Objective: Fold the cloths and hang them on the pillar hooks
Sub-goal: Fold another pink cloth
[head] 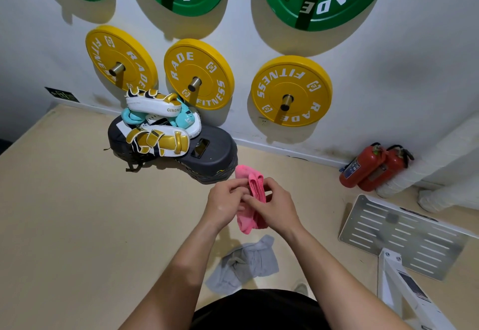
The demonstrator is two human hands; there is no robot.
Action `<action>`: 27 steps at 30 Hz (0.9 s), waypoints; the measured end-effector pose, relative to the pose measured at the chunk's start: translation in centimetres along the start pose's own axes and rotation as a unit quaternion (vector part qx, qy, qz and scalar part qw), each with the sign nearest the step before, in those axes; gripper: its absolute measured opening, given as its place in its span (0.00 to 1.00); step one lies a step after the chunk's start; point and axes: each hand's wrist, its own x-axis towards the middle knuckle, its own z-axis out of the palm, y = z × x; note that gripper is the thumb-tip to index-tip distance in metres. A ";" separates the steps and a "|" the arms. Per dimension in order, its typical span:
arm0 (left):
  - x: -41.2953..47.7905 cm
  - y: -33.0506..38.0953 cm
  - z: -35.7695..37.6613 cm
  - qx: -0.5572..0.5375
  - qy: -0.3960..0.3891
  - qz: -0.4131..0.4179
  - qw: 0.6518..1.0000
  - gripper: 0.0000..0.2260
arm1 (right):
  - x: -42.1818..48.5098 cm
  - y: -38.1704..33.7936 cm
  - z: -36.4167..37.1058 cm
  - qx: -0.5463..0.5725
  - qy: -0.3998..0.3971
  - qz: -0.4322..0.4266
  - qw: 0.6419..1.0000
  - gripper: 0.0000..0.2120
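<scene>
A pink cloth is bunched lengthwise between both hands, held in the air above the beige floor. My left hand grips its left side with thumb and fingers pinched together. My right hand is closed over its right side, fingers wrapped across the folds. Its lower end hangs below my hands. A grey cloth lies crumpled on the floor just below, near my body. No pillar hooks are in view.
A dark pad stacked with white-gold and teal boxing gear and a phone sits by the wall. Yellow weight plates and green ones hang on pegs. Two red fire extinguishers stand at right, by a perforated metal plate.
</scene>
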 end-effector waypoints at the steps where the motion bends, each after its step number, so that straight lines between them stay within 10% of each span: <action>1: 0.0 0.1 -0.1 -0.011 -0.018 -0.006 1.000 0.16 | 0.2 0.2 -0.3 -0.006 0.000 -0.004 1.000 0.12; 6: 0.6 -0.8 -1.4 0.055 0.046 0.021 0.997 0.09 | 0.8 0.3 -2.0 0.011 -0.012 -0.018 1.000 0.02; 11: 1.1 -2.5 -1.6 0.022 -0.023 -0.044 0.999 0.30 | 0.4 -0.5 -5.1 0.122 -0.068 -0.016 0.990 0.11; 16: 1.4 -1.2 1.5 -0.088 -0.029 -0.017 0.996 0.12 | 0.4 1.9 -7.3 0.122 0.001 0.088 0.989 0.10; 27: 5.6 3.2 16.3 0.289 0.066 0.157 0.942 0.12 | 1.6 9.0 -13.2 -0.079 0.233 0.172 0.954 0.10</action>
